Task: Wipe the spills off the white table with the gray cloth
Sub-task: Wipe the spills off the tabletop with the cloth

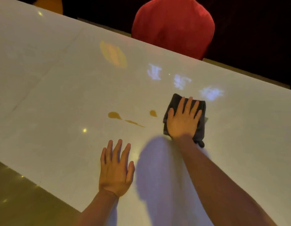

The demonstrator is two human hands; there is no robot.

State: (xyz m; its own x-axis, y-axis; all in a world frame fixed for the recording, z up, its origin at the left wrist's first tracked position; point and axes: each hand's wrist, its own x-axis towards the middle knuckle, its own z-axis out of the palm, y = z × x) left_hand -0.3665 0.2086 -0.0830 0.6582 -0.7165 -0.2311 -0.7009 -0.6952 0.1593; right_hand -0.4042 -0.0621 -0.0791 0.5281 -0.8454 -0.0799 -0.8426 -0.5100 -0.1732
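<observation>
Gray cloth lies folded on the white table, long axis running from near edge toward far edge. Right hand is flat on top of it, fingers spread, pressing, not clamped. Left hand is flat on bare table, fingers apart, holding nothing. Brown spills sit just left of the cloth, the nearest drop close beside it. Open tabletop to the left; red chair behind the far edge.
</observation>
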